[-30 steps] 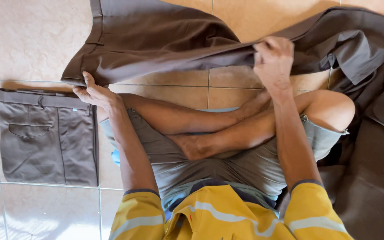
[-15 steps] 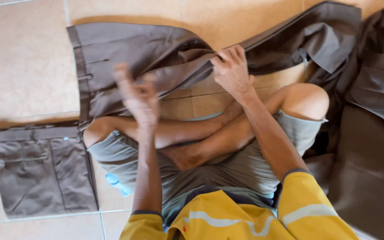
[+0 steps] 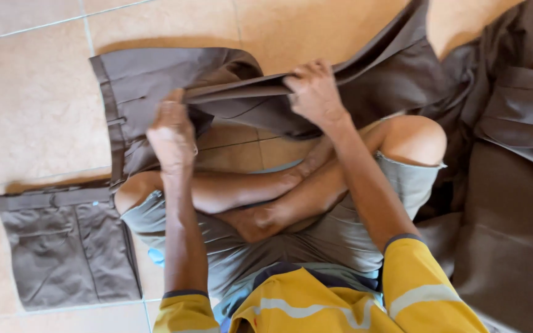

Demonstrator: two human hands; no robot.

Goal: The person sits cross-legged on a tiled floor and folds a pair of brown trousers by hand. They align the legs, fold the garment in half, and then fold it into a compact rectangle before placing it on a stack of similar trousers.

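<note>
I sit cross-legged on a tiled floor with a pair of brown trousers (image 3: 155, 74) spread in front of my knees. My left hand (image 3: 172, 132) grips the trousers near the waistband side, fingers closed on the cloth. My right hand (image 3: 313, 92) pinches a folded edge of the same trousers further right, lifting it off the floor. The trouser legs run away up to the right. To my left, a folded pair of brown trousers (image 3: 63, 246) lies flat on the floor beside my thigh.
A heap of more brown garments (image 3: 513, 185) fills the right side, against my right knee. Beige floor tiles (image 3: 26, 92) show at the upper left. A small blue thing (image 3: 155, 256) peeks out under my left thigh.
My left hand has come off the floor by the folded pair and taken hold of the spread trousers. My right hand has kept its grip while the view shifted.
</note>
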